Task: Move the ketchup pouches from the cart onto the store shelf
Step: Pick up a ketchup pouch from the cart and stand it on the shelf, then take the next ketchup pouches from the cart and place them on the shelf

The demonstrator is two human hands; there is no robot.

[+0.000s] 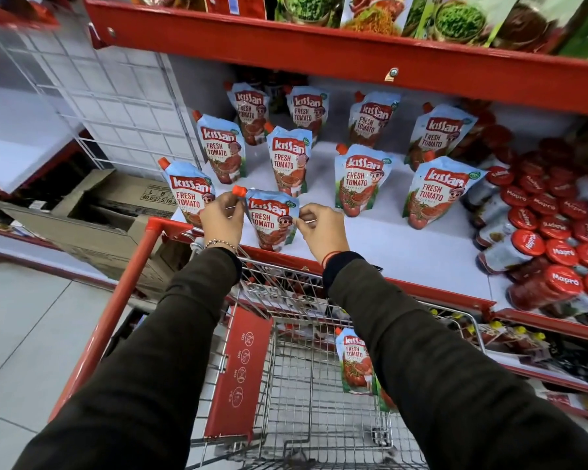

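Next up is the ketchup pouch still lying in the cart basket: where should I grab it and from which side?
Take the ketchup pouch by its flat upper corner just below the spout, coming down from above into the open cart. It leans against the basket's right side, spout end up, partly hidden by the right sleeve, so the top is probably the freest part. Both hands, left hand and right hand, are busy setting a pouch on the shelf.

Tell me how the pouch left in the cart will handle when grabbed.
The pouch looks soft-sided, so it will probably flex and sag. It leans against the cart wire, so likely tips if nudged. The glossy film may be slippery.
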